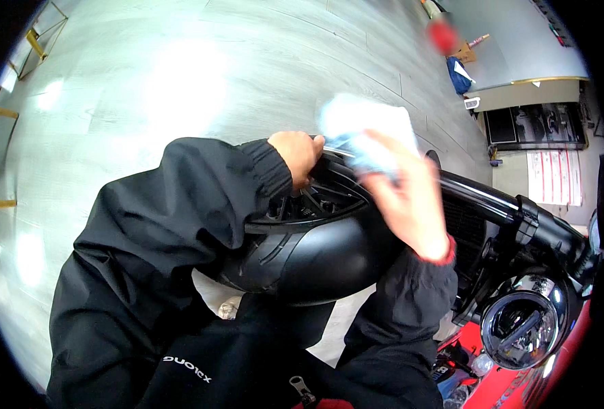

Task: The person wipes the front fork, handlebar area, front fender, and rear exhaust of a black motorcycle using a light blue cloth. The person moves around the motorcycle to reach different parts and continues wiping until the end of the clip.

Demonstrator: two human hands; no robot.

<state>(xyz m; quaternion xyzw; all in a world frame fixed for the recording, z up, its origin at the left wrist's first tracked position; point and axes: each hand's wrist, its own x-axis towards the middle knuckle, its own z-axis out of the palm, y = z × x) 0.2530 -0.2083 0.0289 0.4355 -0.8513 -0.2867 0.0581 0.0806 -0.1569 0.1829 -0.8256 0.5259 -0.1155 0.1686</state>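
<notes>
A motorcycle's front wheel with a black tyre [261,260] and black front fender [332,255] lies before me. My left hand [297,156] is closed around the wheel's rim or a part at its upper edge; the fingertips are partly hidden. My right hand [406,191], blurred, holds a light blue and white cloth [366,122] over the wheel's upper right side. Beside that hand runs the glossy black fork tube [478,194]. The round chrome-rimmed headlight [519,330] is at the lower right.
Grey wood-look floor [179,76] stretches beyond the wheel. A red tool cabinet or tray [470,340] with assorted items stands below the headlight. Along the right wall are a blue bag [458,75], a cardboard box [466,52] and a dark framed picture [537,126]. Metal-legged furniture [36,43] stands at the left.
</notes>
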